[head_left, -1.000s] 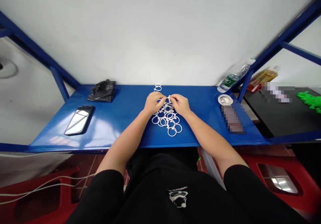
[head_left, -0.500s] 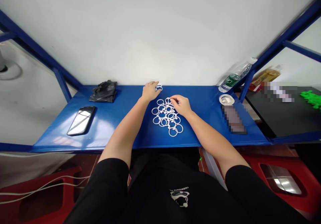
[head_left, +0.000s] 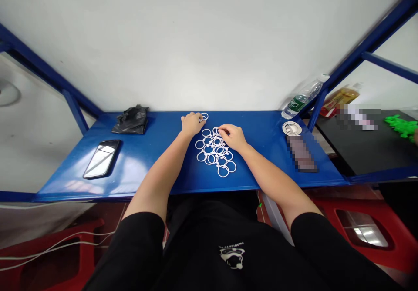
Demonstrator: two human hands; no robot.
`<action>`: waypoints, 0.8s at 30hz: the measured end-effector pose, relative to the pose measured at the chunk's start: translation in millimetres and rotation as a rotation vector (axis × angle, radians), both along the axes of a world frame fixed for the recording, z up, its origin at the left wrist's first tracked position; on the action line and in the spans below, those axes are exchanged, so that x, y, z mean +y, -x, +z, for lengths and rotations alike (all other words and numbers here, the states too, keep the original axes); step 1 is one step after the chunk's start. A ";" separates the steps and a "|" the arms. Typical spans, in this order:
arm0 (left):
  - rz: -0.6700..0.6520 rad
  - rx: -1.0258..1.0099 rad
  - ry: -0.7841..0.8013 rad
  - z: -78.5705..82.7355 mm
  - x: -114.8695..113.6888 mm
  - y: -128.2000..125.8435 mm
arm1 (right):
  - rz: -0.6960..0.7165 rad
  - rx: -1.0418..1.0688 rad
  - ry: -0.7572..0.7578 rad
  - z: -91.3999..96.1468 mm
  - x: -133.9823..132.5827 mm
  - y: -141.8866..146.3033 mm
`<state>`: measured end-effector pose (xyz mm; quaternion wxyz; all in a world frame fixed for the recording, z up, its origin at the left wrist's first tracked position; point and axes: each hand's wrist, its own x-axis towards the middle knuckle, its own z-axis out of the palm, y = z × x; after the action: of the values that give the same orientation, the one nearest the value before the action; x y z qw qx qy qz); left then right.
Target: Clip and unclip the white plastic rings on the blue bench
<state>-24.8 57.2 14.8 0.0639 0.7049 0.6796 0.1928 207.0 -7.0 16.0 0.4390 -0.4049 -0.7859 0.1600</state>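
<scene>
Blue paint covered the long metal table (head_left: 261,160) below a white wall, and thin white plastic rings (head_left: 223,172) lay in a flat pile near its middle, crossing and touching each other. A small group of rings (head_left: 204,116) sat just past the pile, near the back edge. The left hand (head_left: 192,124) was at the top of the pile, with its fingertips (head_left: 199,117) at that small group. The right hand (head_left: 232,136) was over the pile, with its fingers (head_left: 222,129) on or just by a ring at the top. Both hands were curled in, but I could not tell if either grip was closed on a ring. These rings looked thin and light, so slow fingertips could work best, moving one ring and not bumping the rest. A black phone (head_left: 102,158) and a crumpled black plastic bag (head_left: 131,120) lay to the left. A clear water bottle (head_left: 302,97) lay to the right, beside a white coil (head_left: 292,128).
</scene>
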 end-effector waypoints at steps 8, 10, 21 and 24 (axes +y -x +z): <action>-0.096 -0.174 -0.135 -7.6 -27.2 -22.0 | 0.002 -0.010 0.003 -1.7 0.5 -0.3; -0.109 -0.198 -0.150 -9.0 -31.7 -22.9 | 0.004 -0.018 0.008 -1.8 0.5 -0.2; -0.191 -0.264 -0.180 -6.5 -38.2 -10.4 | -0.026 0.007 0.070 -3.1 0.9 -0.9; -0.226 -0.268 -0.194 -7.1 -38.0 -10.8 | -0.034 0.013 0.097 -4.0 1.6 -1.4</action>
<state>-14.1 19.1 7.7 0.1069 0.7476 0.5598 0.3411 208.4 -5.4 12.0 0.4265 -0.4378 -0.7676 0.1929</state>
